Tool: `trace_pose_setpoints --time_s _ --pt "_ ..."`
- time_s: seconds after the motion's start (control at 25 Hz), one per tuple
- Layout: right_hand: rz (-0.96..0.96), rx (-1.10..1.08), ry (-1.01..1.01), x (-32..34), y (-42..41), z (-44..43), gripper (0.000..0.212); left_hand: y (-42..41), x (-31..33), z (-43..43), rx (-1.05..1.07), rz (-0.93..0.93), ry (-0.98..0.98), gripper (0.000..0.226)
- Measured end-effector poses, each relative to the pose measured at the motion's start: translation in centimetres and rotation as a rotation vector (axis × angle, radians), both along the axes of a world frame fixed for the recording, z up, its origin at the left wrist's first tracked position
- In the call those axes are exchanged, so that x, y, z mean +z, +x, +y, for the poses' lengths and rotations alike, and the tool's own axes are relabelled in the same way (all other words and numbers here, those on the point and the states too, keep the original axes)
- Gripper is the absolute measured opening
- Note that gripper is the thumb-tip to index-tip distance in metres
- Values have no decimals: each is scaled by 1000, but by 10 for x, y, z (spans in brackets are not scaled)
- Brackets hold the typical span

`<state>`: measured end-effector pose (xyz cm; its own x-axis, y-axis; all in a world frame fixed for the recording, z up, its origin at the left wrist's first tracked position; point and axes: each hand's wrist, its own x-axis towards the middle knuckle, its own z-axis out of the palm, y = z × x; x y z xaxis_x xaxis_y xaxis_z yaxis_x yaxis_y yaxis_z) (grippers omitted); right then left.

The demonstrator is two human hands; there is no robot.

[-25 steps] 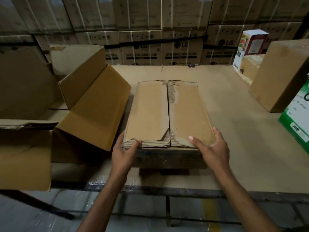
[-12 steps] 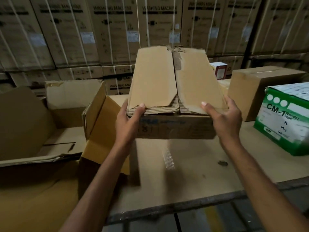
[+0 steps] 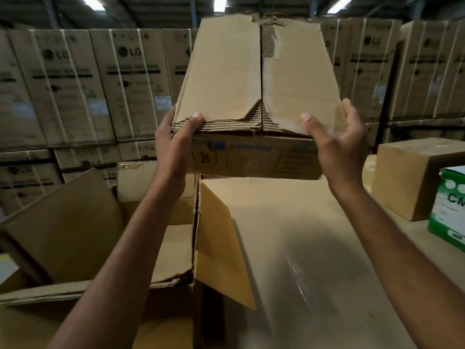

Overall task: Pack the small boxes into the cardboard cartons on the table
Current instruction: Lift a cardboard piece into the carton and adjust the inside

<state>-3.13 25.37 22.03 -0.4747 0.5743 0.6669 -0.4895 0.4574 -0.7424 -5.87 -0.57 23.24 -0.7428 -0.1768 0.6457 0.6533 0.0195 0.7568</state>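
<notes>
Warehouse wall of stacked LG cartons [image 3: 75, 79] behind the table [image 3: 314, 235]. We've got one box [image 3: 256, 79] held up in the air over it, just right of the one open carton [image 3: 75, 222]. Left hand [image 3: 173, 144] and right hand [image 3: 337, 144] each grip a near corner, thumbs on top, fingers curled round the sides. It looks stiff and probably light. The flaps are torn and untaped, so we'd support it underneath. One brown box [image 3: 415, 177] and one green box [image 3: 450, 210] sit on the right.

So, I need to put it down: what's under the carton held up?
Below the held carton lie the tabletop and the flap of an open carton. Its underside and contents are hidden.
</notes>
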Motion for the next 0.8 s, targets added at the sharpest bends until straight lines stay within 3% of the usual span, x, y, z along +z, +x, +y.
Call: trace_pose_setpoints --time_s 0.24,0.6,0.8 --pt "9 230 95 27 -68 -98 92 -24 20 -100 191 18 80 38" --pt "-235 370 219 9 -116 -253 74 -46 -5 -262 321 -137 112 5" --pt "-486 331 168 -39 -129 -306 73 -67 -42 -345 226 -418 -145 40"
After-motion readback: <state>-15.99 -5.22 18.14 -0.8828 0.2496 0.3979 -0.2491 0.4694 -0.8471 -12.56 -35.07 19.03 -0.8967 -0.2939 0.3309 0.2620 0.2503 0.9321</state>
